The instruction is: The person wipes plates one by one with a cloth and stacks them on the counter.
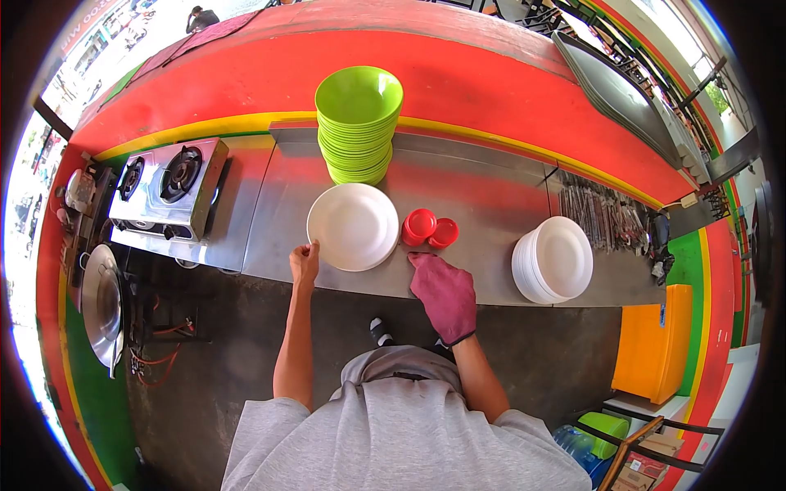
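Note:
At the counter's front edge, my left hand [304, 263] pinches the near-left rim of a round white plate [354, 227]. A maroon cloth [444, 296] covers my right hand [442, 295] down to the wrist, like a mitt, and hides the fingers. Its tip points at the counter edge, just right of the plate and below two small red cups [420, 223]. Behind the plate rises a tall stack of green bowls [359, 98]. Farther right stands a stack of white plates [565, 258], apart from both hands.
A two-burner gas stove [172, 186] sits left on the steel counter [483, 262], with a large wok [102, 307] below it. Bundled cutlery [602, 214] lies at the right. Dark trays [614, 90] rest on the red ledge [483, 69]. An orange box [652, 344] stands lower right.

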{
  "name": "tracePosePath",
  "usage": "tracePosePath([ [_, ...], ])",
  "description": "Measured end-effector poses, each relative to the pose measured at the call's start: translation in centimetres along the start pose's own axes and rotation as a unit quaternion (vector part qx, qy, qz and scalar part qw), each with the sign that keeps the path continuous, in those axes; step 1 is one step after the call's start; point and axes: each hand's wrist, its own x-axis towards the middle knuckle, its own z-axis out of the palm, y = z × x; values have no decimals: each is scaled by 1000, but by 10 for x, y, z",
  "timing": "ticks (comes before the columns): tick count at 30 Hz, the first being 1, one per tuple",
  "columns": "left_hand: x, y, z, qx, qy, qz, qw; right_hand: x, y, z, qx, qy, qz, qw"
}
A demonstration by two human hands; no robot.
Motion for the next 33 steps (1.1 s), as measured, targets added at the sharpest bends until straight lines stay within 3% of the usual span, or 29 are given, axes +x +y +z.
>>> tracePosePath([
  [7, -17, 36, 6, -153, -98, 51, 982, 4, 1, 4, 0, -16, -4, 1000],
  [10, -31, 64, 9, -318, -112, -60, 940, 4, 0, 4, -1, -22, -7, 1000],
  [13, -6, 29, 9, -360, -142, -44, 921, 4, 0, 2, 1, -27, -11, 1000],
  [16, -19, 29, 11, -342, -67, -13, 937, 2, 0, 1, 1, -29, -13, 1000],
  [26, -91, 61, 19, -415, -155, -46, 896, -6, 48, 24, -44, 53, -78, 995],
  [29, -112, 70, 29, -414, -168, -64, 892, -20, 89, 44, -91, 35, -109, 989],
  [33, -126, 67, 48, -352, -152, -3, 924, -44, 122, 72, -105, -20, -136, 985],
])
